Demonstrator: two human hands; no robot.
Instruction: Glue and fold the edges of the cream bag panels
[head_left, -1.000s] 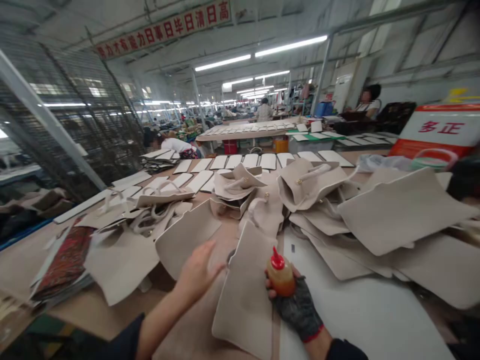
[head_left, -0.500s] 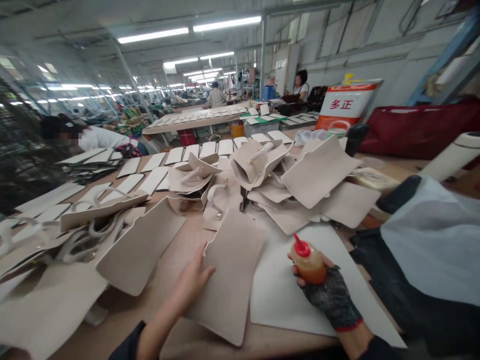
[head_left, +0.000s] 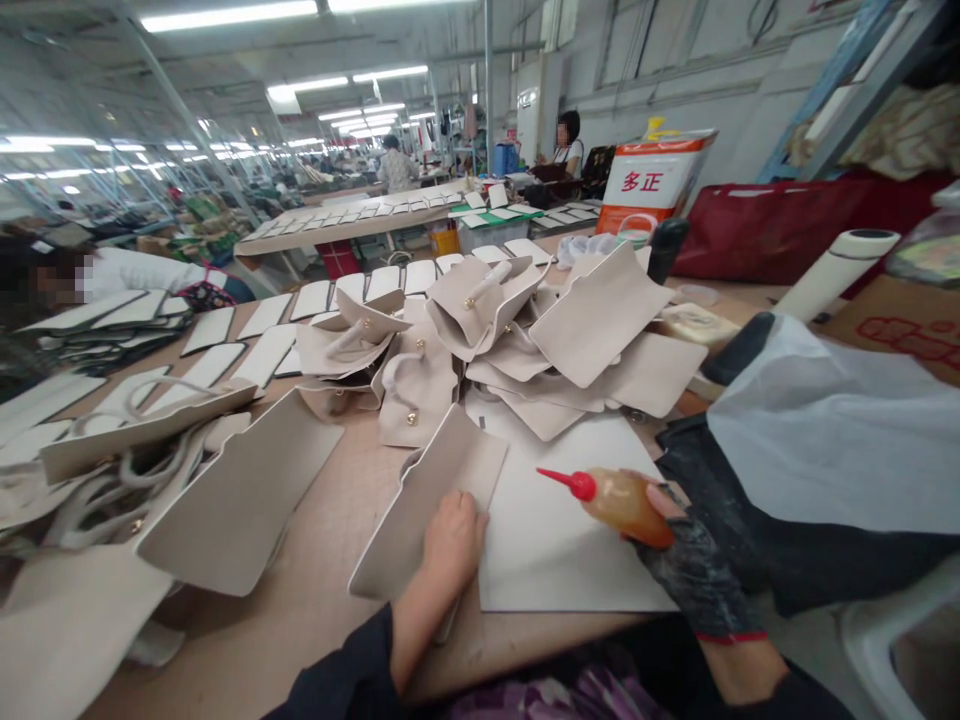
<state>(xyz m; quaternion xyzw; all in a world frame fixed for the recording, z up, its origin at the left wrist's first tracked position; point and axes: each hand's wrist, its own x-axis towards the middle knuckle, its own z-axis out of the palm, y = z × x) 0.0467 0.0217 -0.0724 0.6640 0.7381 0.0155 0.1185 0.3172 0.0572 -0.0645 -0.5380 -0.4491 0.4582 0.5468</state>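
My left hand (head_left: 454, 535) is closed on a beige bag panel (head_left: 420, 500) near the table's front edge; its fingers curl at the panel's right side. In my right hand (head_left: 679, 550), in a dark fingerless glove with a red cuff, is a squeeze bottle (head_left: 626, 505) of amber liquid, tilted so its red nozzle points left. Under the bottle lies a white sheet (head_left: 555, 560). Just beyond the panel stands a beige piece with a handle and gold fittings (head_left: 420, 385).
Beige bag pieces pile up at the left (head_left: 240, 490) and the centre back (head_left: 600, 320). Rows of white panels (head_left: 262, 315) lie behind. A can (head_left: 652, 180), a pale flask (head_left: 836, 275) and white plastic (head_left: 847, 430) are at right. A person bends at the far left.
My left hand has moved right across the panel and closed on it, and the panel has turned. The bottle has tipped from nozzle up to nozzle left. The view has shifted right.
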